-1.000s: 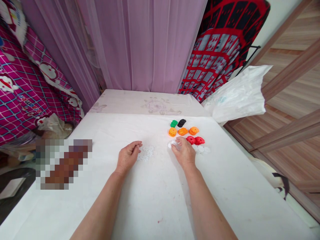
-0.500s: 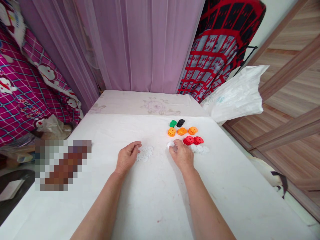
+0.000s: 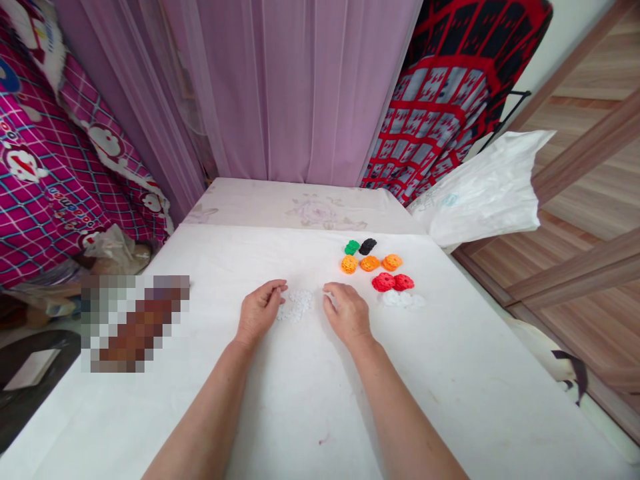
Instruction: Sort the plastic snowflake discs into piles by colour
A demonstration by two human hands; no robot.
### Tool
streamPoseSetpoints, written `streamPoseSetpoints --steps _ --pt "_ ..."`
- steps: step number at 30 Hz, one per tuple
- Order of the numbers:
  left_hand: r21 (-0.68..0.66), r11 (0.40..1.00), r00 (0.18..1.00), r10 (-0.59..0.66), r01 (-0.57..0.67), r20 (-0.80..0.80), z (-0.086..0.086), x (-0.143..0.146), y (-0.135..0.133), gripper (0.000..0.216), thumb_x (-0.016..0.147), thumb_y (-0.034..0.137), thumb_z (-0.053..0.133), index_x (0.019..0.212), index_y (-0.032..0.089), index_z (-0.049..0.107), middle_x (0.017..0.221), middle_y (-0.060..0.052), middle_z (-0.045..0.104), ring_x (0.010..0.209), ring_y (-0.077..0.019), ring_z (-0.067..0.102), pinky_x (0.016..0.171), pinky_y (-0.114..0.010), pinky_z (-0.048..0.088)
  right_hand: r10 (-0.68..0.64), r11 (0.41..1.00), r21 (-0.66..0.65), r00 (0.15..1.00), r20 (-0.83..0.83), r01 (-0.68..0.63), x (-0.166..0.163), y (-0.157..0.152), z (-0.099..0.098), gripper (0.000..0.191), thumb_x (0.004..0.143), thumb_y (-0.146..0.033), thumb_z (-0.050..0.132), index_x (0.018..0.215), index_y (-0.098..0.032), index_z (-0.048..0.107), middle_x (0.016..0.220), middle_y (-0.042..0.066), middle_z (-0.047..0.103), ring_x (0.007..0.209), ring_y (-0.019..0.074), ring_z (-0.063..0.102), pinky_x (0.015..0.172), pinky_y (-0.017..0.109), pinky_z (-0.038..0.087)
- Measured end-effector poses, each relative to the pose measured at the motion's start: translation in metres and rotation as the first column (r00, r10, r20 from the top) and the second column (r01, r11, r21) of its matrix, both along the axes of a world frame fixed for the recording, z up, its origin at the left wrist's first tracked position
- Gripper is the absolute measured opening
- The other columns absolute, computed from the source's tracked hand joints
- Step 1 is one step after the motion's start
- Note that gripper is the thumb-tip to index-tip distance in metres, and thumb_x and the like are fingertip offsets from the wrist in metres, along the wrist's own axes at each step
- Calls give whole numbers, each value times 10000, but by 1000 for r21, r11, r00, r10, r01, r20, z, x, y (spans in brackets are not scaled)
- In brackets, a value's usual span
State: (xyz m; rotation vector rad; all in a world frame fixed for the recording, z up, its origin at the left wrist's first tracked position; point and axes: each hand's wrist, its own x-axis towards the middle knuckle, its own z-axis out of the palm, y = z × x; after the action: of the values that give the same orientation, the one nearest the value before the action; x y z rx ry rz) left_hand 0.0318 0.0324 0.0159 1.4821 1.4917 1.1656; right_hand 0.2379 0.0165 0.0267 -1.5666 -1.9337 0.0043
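A loose cluster of small white lacy round pieces (image 3: 297,305) lies on the white-covered table between my hands. My left hand (image 3: 260,310) rests at the cluster's left side, thumb and forefinger a little apart, with nothing visible between them. To the right of the cluster is my right hand (image 3: 349,312), its thumb and forefinger spread and no piece showing in them. Beyond that hand, a row of overlapping white round pieces (image 3: 401,299) lies flat. Just behind it are red stacks (image 3: 393,282) of similar pieces.
Farther back stand orange stacks (image 3: 370,264), a green stack (image 3: 352,247) and a black stack (image 3: 368,247). A white plastic bag (image 3: 483,190) hangs at the table's right edge. A blurred-out item (image 3: 140,323) lies at the left. Purple curtains (image 3: 300,87) hang behind.
My right hand has moved left toward the white cluster and its fingers have parted. The white piece it held no longer shows in it. My left hand stays beside the cluster.
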Motion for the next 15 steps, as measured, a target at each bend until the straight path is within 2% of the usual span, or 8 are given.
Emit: streamPoseSetpoints --steps 3,10,15 --pt "3 1000 1000 0 0 -2 0 0 1 334 828 392 490 1043 208 668 964 -57 760 708 -168 720 716 -299 563 105 992 -68 994 -28 -107 -23 -1 -5 221 812 -173 531 1001 -233 627 981 30 695 934 192 594 840 304 451" --pt "-1 1000 999 -13 13 -46 -2 0 1 339 834 401 478 1049 219 667 976 -52 758 722 -170 715 744 -318 555 5 966 -256 998 -65 -21 -37 3 -3 248 776 -194 608 1020 -234 623 984 32 692 978 221 571 844 333 451" --pt "-5 1000 999 -5 5 -34 0 -1 0 337 822 406 493 1039 219 670 966 -52 760 725 -175 717 734 -314 557 -43 969 -249 993 -111 14 -42 3 -9 266 741 -169 610 997 -241 608 963 11 694 916 208 584 813 325 448"
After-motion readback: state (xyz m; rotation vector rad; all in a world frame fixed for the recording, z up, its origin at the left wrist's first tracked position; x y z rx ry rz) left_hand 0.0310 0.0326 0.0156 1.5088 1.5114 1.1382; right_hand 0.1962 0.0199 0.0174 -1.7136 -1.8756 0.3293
